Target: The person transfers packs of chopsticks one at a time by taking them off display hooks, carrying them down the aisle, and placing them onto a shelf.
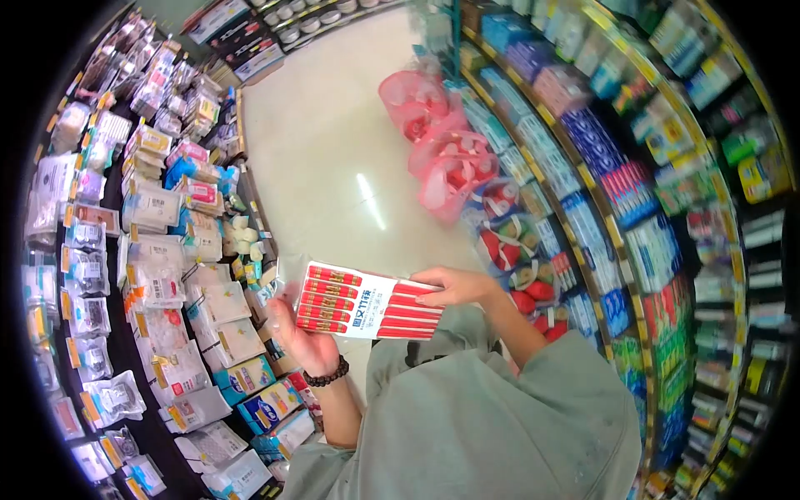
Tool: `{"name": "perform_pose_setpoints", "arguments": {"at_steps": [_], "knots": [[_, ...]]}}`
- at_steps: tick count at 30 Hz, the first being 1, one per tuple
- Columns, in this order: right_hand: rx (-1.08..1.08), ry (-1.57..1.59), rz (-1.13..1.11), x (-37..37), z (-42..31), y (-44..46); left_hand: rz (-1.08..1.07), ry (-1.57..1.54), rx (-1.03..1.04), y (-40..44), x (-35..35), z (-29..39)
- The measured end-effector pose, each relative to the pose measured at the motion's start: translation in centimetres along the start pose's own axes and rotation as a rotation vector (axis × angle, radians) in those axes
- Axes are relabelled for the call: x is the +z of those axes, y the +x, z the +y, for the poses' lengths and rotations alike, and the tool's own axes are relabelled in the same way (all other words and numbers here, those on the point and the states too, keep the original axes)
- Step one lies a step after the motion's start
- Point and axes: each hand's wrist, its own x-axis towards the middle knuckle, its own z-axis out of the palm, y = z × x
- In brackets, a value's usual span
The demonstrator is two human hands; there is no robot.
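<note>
A flat pack of red chopsticks [404, 312] with gold-patterned ends and a white printed paper band is held in front of my body. My left hand [304, 340] supports its left end from below and behind, with a dark beaded bracelet [327, 373] around the wrist. My right hand [450, 286] grips the upper right corner, the fingers pressed onto its front. Clear wrapping [288, 273] sticks out past the pack's left end. Part of the left fingers is hidden behind the pack.
On the left, a shelf rack carries hanging packets [158, 283] and tissue packs [271, 408]. Toothpaste boxes [592, 137] and other goods fill the right shelves. Pink mesh bags [454, 167] stand on the pale aisle floor [333, 125]. Stacked bowls [310, 23] line a far shelf.
</note>
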Motion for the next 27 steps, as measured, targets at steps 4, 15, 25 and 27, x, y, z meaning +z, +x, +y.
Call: {"name": "perform_pose_setpoints", "arguments": {"at_steps": [4,15,25,27], "knots": [[0.03,-0.025,-0.053,-4.1,-1.0,4.6,-0.016,0.063,0.018,5.7,0.8,-1.4],[0.218,0.089,-0.041,-13.8,-3.2,25.4,0.146,-0.082,-0.02,29.2,-1.4,-2.6],[0.267,0.123,-0.073,-21.8,-10.0,43.4,0.13,-0.138,0.034,49.0,0.8,1.1],[0.234,0.078,-0.065,-23.1,-10.5,46.6,0.163,-0.137,0.014,52.3,1.7,2.5]]}}
